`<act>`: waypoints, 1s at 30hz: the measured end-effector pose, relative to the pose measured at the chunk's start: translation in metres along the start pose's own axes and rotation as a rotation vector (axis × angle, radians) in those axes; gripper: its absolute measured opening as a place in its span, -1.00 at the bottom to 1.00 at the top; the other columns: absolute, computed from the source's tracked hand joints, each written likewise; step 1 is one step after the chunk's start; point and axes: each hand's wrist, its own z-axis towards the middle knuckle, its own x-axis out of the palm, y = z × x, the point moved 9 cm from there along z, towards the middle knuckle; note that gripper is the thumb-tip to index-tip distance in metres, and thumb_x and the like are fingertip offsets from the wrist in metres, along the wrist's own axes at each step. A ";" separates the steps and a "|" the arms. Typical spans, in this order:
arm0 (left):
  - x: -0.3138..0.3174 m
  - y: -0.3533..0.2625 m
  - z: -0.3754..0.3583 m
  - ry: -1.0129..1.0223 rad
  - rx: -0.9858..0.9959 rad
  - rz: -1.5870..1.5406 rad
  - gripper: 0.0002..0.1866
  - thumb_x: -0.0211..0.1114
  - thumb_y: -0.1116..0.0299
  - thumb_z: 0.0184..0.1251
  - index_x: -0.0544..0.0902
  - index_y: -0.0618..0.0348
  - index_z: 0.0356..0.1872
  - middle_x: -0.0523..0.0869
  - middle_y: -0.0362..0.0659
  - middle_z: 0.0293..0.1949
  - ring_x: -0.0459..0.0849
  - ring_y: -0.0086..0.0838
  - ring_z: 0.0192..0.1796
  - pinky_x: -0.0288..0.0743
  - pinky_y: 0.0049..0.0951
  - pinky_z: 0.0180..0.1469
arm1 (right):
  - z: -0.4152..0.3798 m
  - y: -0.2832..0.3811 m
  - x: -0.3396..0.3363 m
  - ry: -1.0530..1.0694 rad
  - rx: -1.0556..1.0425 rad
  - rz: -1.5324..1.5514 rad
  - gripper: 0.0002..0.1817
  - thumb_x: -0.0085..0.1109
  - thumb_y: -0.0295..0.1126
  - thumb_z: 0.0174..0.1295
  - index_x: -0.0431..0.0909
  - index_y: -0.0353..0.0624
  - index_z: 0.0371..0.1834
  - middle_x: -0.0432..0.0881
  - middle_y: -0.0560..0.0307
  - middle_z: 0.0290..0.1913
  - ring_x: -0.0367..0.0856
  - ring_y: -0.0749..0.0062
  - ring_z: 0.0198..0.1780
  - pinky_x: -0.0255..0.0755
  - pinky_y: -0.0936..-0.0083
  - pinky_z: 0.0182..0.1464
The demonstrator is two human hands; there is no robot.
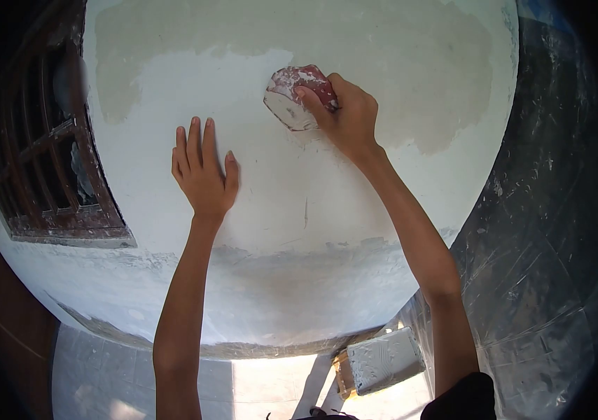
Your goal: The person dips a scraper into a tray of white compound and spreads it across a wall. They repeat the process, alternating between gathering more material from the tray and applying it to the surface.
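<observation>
My right hand (pixel 352 115) grips what looks like a dark red putty spreader (pixel 307 79), its face smeared with white. Thumb on top and fingers behind, the hand holds it against the wall (pixel 271 189), at the border between a white area and a grey-green patch (pixel 411 77). Lower and to the left, my left hand (pixel 203 175) lies flat on the white wall surface with its fingers stretched out and nothing in it. A short dark mark shows on the wall below the spreader.
A dark wooden barred window (pixel 47 157) is set in the wall at the left. Dark sheeting (pixel 544 273) covers the right side. On the floor below stands a box-like container (pixel 384 358) with a white-coated top, near my right forearm. Sunlight falls on the floor (pixel 271 381).
</observation>
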 end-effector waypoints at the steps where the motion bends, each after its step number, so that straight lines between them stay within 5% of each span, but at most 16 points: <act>1: -0.001 0.000 0.000 -0.002 -0.003 0.002 -0.36 0.09 0.17 0.37 0.39 0.08 0.47 0.35 -0.05 0.51 0.14 -0.08 0.59 -0.08 -0.03 0.50 | 0.002 0.010 0.004 0.006 -0.134 -0.094 -0.48 0.42 -0.04 0.25 0.40 -0.16 -0.62 0.40 0.19 -0.72 0.29 0.42 -0.71 0.18 0.43 -0.61; 5: 0.002 0.000 0.000 0.023 -0.006 0.032 -0.38 0.06 0.17 0.40 0.39 0.11 0.47 0.35 -0.03 0.50 0.15 -0.07 0.58 -0.05 -0.04 0.49 | 0.009 -0.024 -0.027 -0.049 0.087 -0.181 -0.47 0.37 0.02 0.27 0.46 -0.17 -0.62 0.48 0.15 -0.71 0.37 0.36 -0.69 0.25 0.40 -0.58; 13: 0.001 -0.003 -0.001 0.040 0.002 0.057 -0.38 0.03 0.17 0.43 0.36 0.14 0.49 0.33 -0.01 0.51 0.14 -0.06 0.58 -0.06 -0.06 0.49 | -0.012 -0.076 -0.119 -0.489 0.396 -0.199 -0.47 0.34 -0.02 0.32 0.50 -0.24 -0.60 0.51 0.23 -0.68 0.34 0.62 -0.60 0.28 0.54 -0.51; 15: 0.001 -0.002 0.000 0.039 0.002 0.042 -0.38 0.03 0.17 0.43 0.36 0.13 0.49 0.32 -0.01 0.51 0.14 -0.07 0.58 -0.06 -0.06 0.49 | -0.015 -0.067 -0.101 -0.517 0.418 0.099 -0.52 0.36 -0.08 0.33 0.52 -0.27 -0.56 0.54 0.27 -0.64 0.35 0.70 -0.56 0.29 0.58 -0.49; 17: 0.001 -0.001 0.001 0.033 0.009 0.048 -0.38 0.03 0.17 0.43 0.36 0.13 0.49 0.32 -0.01 0.51 0.14 -0.07 0.58 -0.06 -0.06 0.49 | -0.007 -0.037 -0.061 -0.259 0.379 0.252 -0.54 0.36 -0.10 0.34 0.51 -0.24 -0.54 0.54 0.31 -0.60 0.35 0.74 -0.53 0.27 0.61 -0.49; 19: 0.001 -0.003 -0.001 0.037 0.009 0.043 -0.38 0.03 0.17 0.43 0.36 0.12 0.49 0.32 -0.02 0.51 0.14 -0.07 0.58 -0.05 -0.06 0.49 | 0.002 -0.013 -0.025 -0.046 0.102 -0.066 -0.49 0.41 -0.01 0.26 0.45 -0.18 -0.58 0.42 0.19 -0.69 0.28 0.44 -0.65 0.23 0.46 -0.52; 22: -0.001 -0.003 0.001 0.017 0.020 0.037 -0.38 0.03 0.17 0.43 0.36 0.12 0.49 0.33 -0.02 0.51 0.14 -0.07 0.58 -0.04 -0.05 0.49 | 0.005 -0.011 -0.016 -0.032 -0.058 -0.189 -0.44 0.39 0.03 0.24 0.40 -0.17 -0.64 0.37 0.14 -0.72 0.24 0.31 -0.66 0.23 0.37 -0.52; 24: 0.000 -0.002 0.000 0.025 0.009 0.042 -0.39 0.03 0.17 0.44 0.36 0.12 0.49 0.33 -0.03 0.51 0.15 -0.07 0.58 -0.04 -0.05 0.49 | 0.000 -0.027 -0.042 -0.206 -0.070 -0.341 -0.43 0.36 0.03 0.26 0.39 -0.17 -0.67 0.38 0.13 -0.73 0.25 0.28 -0.66 0.25 0.35 -0.51; 27: -0.001 -0.002 0.000 0.026 0.011 0.043 -0.39 0.03 0.17 0.44 0.37 0.12 0.49 0.33 -0.04 0.50 0.15 -0.07 0.58 -0.03 -0.06 0.48 | -0.014 -0.055 -0.073 -0.258 0.083 -0.435 -0.42 0.32 0.03 0.30 0.40 -0.17 -0.68 0.44 0.16 -0.72 0.30 0.36 -0.66 0.27 0.42 -0.51; 29: 0.000 -0.002 0.000 0.033 0.008 0.048 -0.39 0.03 0.17 0.44 0.37 0.12 0.49 0.33 -0.04 0.50 0.16 -0.07 0.57 -0.03 -0.06 0.48 | -0.039 -0.086 -0.117 -0.533 0.510 -0.330 -0.44 0.31 0.00 0.33 0.41 -0.17 -0.67 0.50 0.21 -0.69 0.35 0.48 -0.64 0.28 0.51 -0.50; 30: 0.001 -0.002 0.000 0.031 0.007 0.057 -0.39 0.02 0.17 0.45 0.37 0.12 0.48 0.33 -0.04 0.50 0.16 -0.08 0.57 -0.03 -0.06 0.48 | -0.038 -0.082 -0.119 -0.529 0.505 -0.332 -0.44 0.31 0.00 0.33 0.41 -0.17 -0.67 0.50 0.21 -0.69 0.35 0.48 -0.64 0.28 0.51 -0.50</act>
